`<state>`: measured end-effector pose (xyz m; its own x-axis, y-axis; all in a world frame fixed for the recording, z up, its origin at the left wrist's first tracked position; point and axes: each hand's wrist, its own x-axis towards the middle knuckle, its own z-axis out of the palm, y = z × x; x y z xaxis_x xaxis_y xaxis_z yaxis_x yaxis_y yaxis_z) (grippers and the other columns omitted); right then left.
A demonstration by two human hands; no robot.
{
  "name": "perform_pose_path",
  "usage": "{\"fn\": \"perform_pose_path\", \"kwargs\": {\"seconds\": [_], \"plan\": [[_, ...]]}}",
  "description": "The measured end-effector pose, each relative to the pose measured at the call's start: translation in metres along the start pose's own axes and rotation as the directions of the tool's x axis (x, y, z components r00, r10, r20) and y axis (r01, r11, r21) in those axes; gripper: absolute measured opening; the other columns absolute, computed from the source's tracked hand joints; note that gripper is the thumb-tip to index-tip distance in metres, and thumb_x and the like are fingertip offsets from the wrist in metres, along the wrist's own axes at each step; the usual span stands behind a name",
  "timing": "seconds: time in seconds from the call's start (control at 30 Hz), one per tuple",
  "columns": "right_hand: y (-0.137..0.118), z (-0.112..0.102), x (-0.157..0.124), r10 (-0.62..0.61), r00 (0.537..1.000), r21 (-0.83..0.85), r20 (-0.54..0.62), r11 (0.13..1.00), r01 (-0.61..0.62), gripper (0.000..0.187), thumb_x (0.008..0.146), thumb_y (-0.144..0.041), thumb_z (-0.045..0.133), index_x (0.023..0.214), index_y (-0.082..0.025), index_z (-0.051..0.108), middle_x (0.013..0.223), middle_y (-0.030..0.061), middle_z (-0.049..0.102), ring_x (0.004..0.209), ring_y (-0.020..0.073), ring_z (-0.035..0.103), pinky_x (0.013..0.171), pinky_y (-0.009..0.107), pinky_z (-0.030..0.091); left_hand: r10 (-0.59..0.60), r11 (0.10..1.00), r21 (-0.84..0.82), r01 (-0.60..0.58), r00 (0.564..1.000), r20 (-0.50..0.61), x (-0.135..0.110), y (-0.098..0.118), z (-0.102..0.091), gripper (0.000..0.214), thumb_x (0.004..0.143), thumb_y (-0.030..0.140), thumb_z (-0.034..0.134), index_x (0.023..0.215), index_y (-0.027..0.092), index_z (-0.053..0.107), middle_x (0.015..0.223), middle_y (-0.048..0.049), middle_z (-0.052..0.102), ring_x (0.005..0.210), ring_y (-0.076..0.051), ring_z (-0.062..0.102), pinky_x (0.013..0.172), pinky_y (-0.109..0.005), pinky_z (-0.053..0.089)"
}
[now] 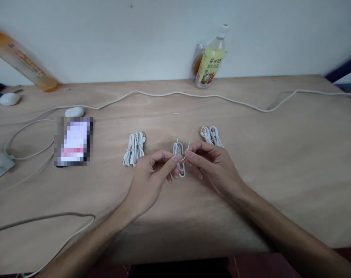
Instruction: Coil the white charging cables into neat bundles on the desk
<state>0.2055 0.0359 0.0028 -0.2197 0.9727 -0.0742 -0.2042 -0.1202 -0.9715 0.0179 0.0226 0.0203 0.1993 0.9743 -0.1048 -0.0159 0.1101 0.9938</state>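
A small coiled white cable (178, 148) sits between my hands above the wooden table (250, 162). My left hand (152, 173) pinches it with thumb and forefinger at its middle. My right hand (212, 164) pinches a thin twist tie (187, 148) wrapped round the same coil, its ends sticking up. Another bundled white cable (134, 148) lies on the table to the left of my hands. A third bundle (211, 135) lies just behind my right hand, partly hidden by it.
A phone (73, 141) lies at the left, with a white pebble-shaped object (74, 112) behind it. A long white cord (169, 94) runs across the back. A yellow drink bottle (211, 58) stands by the wall; an orange bottle (21, 61) leans at far left. Loose cords cross the left side.
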Motion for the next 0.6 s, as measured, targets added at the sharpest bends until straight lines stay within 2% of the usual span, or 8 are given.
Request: {"fn": "perform_pose_path", "kwargs": {"seconds": [0.37, 0.6], "plan": [[-0.0031, 0.0009, -0.0006, 0.021, 0.999, -0.042, 0.029, 0.999, -0.02, 0.029, 0.094, -0.047, 0.084, 0.085, -0.021, 0.075, 0.066, -0.0052, 0.057, 0.052, 0.0086, 0.044, 0.047, 0.024, 0.034, 0.023, 1.0, 0.008, -0.023, 1.0, -0.005, 0.0002, 0.0053, -0.0012, 0.025, 0.1, 0.032, 0.071, 0.08, 0.019, 0.076, 0.072, -0.0009, 0.072, 0.065, -0.013, 0.065, 0.064, -0.023, 0.057], [-0.001, 0.0005, -0.0007, 0.037, 0.998, -0.024, 0.051, 0.999, -0.036, 0.026, 0.093, -0.047, 0.085, 0.089, -0.022, 0.077, 0.075, -0.0028, 0.062, 0.056, 0.0093, 0.047, 0.047, 0.023, 0.036, 0.055, 0.998, 0.025, -0.054, 0.998, -0.038, 0.0004, 0.005, -0.0004, 0.026, 0.101, 0.03, 0.07, 0.078, 0.019, 0.074, 0.072, -0.0008, 0.071, 0.065, -0.013, 0.065, 0.065, -0.023, 0.058]]}}
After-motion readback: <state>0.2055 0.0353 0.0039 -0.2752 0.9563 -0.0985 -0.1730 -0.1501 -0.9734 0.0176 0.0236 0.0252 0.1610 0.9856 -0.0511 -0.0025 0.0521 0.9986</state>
